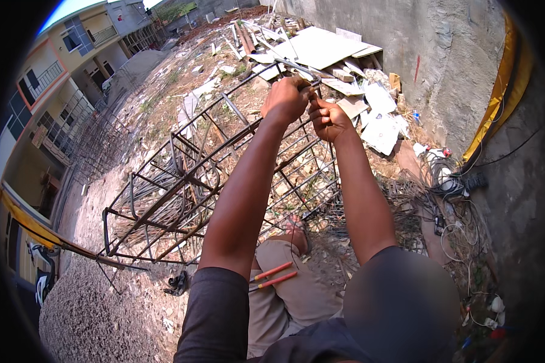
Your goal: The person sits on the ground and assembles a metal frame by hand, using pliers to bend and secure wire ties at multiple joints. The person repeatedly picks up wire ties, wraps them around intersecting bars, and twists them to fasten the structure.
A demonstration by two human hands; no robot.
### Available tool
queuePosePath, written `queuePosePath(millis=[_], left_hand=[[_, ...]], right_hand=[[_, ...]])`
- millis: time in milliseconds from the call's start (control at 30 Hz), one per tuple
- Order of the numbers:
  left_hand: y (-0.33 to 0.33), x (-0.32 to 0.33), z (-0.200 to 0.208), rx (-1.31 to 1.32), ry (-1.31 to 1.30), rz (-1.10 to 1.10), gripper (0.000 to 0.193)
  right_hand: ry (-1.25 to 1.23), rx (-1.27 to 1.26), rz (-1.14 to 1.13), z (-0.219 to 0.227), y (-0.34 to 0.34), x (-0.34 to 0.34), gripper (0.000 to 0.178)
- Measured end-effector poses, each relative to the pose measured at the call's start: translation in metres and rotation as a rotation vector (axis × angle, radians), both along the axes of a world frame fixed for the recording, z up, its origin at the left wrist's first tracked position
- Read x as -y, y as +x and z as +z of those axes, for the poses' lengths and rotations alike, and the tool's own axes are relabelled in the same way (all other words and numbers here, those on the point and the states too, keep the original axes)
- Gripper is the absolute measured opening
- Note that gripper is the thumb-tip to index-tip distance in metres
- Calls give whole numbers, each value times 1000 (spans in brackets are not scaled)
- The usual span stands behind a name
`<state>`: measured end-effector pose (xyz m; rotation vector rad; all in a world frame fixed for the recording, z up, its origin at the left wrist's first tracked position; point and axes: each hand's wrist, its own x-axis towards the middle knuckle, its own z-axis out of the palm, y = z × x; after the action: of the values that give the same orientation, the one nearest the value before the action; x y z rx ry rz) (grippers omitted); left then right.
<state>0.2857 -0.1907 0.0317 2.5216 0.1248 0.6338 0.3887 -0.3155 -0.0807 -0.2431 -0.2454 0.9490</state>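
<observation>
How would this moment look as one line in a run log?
left hand: at far end of cage | right hand: beside it, fingers curled | anything held: unclear | tool: red handles, on shorts

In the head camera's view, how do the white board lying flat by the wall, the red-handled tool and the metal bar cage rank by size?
Largest to smallest, as they look:
1. Steel rebar cage
2. Large white board
3. Red-handled hand tool, though it lies nearer the camera than the board.
</observation>
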Motion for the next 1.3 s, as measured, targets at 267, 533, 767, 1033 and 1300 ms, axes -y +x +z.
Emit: queuePosePath(millis=[267, 533, 767, 1033, 1300], left_hand=[[2, -2, 2, -77, -48, 14, 30], [1, -5, -2, -78, -48, -6, 28], [4, -8, -1, -96, -97, -32, 28], [11, -8, -7, -83, -137, -45, 28], [8, -4, -2, -95, -86, -32, 28]], right_hand=[[-580, 226, -327, -138, -173, -3, 18], [-896, 2105, -530, -162, -345, -1, 54], [-802, 2325, -383, -175, -360, -9, 28], [-1387, 1365, -594, -175, -237, 33, 29], [-1421, 1192, -865, -79, -110, 78, 55]])
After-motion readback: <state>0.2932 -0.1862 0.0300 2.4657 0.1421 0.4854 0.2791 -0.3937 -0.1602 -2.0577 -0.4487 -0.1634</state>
